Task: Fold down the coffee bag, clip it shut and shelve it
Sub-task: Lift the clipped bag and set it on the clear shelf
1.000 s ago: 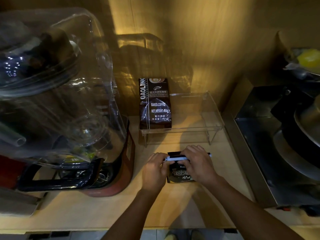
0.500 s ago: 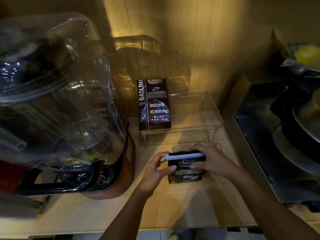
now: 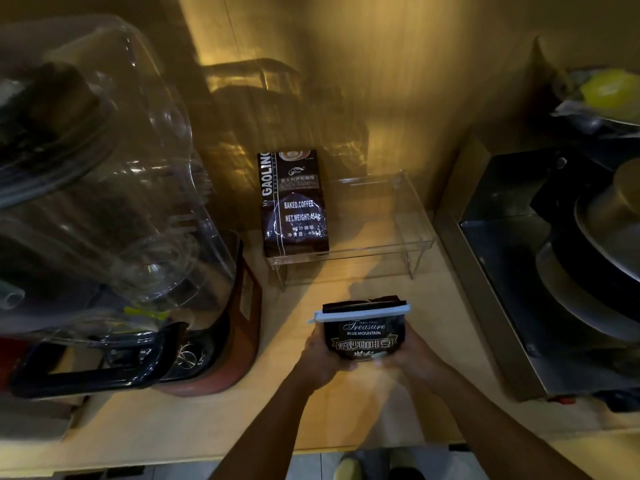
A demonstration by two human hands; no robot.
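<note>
Far left: large clear plastic blender jar point(image 3: 93, 188) on a red base point(image 3: 239, 327), black handle point(image 3: 104, 372) at the front, filling the left of the wooden counter point(image 3: 214, 420). Just right of it, toward the wall: clear plastic shelf point(image 3: 412, 244) on thin legs, carrying one tall dark coffee pack point(image 3: 294, 206), upright at the shelf's left end; remainder of the shelf top bare. Centre, in front of the shelf and apart from it: small dark coffee bag point(image 3: 363, 336), upright, top folded down and pinched under a white clip point(image 3: 360, 313) running across the full width. Left hand point(image 3: 322, 358) wrapped around the bag's left side and lower edge, fingers closed on it; right hand point(image 3: 412, 351) likewise closed on the right side, thumb at the lower front. Bag thus between the two palms; contact with the counter beneath not discernible. Nothing standing between bag and shelf. Far right: steel appliance point(image 3: 519, 271) with a round metal pan point(image 3: 609, 244); above it, something yellow point(image 3: 609, 88) in a dish.
</note>
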